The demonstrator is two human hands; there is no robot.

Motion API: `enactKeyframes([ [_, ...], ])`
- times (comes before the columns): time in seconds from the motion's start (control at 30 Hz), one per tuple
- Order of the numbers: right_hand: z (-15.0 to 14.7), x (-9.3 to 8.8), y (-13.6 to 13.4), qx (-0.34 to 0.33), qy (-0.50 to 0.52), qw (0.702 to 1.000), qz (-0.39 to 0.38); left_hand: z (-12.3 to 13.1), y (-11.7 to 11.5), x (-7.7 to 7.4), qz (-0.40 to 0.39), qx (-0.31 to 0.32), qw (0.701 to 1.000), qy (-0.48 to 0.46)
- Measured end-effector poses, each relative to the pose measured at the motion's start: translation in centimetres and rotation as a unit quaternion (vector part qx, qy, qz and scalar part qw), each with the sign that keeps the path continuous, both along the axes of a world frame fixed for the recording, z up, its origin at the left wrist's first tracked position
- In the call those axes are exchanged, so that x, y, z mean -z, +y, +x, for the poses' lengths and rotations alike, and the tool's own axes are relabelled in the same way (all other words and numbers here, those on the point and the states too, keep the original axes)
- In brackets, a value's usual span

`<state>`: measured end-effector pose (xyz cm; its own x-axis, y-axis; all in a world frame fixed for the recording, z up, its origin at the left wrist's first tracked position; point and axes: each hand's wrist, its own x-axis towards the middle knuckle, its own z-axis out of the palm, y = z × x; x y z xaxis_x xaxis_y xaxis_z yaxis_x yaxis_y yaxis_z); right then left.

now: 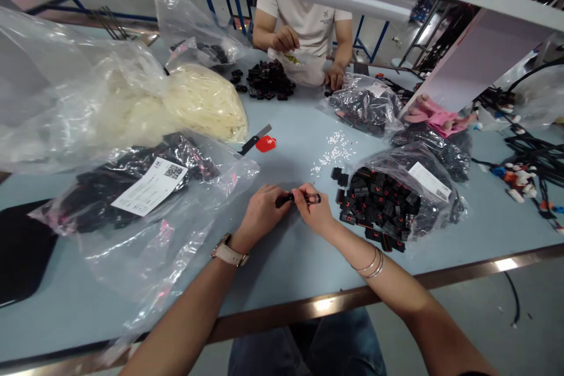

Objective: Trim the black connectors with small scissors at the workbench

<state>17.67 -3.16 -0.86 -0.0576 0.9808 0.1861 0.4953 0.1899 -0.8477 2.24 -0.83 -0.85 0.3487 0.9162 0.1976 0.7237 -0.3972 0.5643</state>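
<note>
My left hand point(263, 211) is closed around a small black part point(282, 200), which looks like a plastic connector; its far side is hidden by the fingers. Pinched in my right hand point(318, 214) is a slim dark tool, pen-like, its rounded end point(314, 198) showing beside the index finger. Both hands nearly meet above the blue-grey table point(286, 270). Right of them lies a heap of black connectors point(381, 202) with orange bits, spilling from a clear bag. Tiny white pieces point(337, 150) are scattered beyond my right hand.
A black-handled blade point(255, 141) lies by a red piece point(266, 143). Plastic bags point(150, 185) crowd the left, one holding cream-coloured parts point(207, 103). Across the table a person point(308, 23) handles a bag near black parts point(269, 79). A metal edge point(326, 305) runs along the front.
</note>
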Motion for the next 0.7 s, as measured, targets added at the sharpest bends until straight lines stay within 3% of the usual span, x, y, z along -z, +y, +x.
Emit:
enactKeyframes([
  [0.23, 0.3, 1.4, 0.1, 0.031, 0.125, 0.992, -0.018, -0.1, 0.0, -0.3, -0.019, -0.005, 0.999, -0.026],
  [0.57, 0.1, 0.4, 0.2, -0.003, 0.082, 0.996, -0.029, -0.3, 0.2, 0.1, -0.016, 0.000, 0.999, -0.044],
  [0.7, 0.2, 0.8, 0.5, 0.063, 0.222, 0.973, -0.023, -0.1, 0.1, -0.1, -0.022, -0.010, 0.998, -0.054],
])
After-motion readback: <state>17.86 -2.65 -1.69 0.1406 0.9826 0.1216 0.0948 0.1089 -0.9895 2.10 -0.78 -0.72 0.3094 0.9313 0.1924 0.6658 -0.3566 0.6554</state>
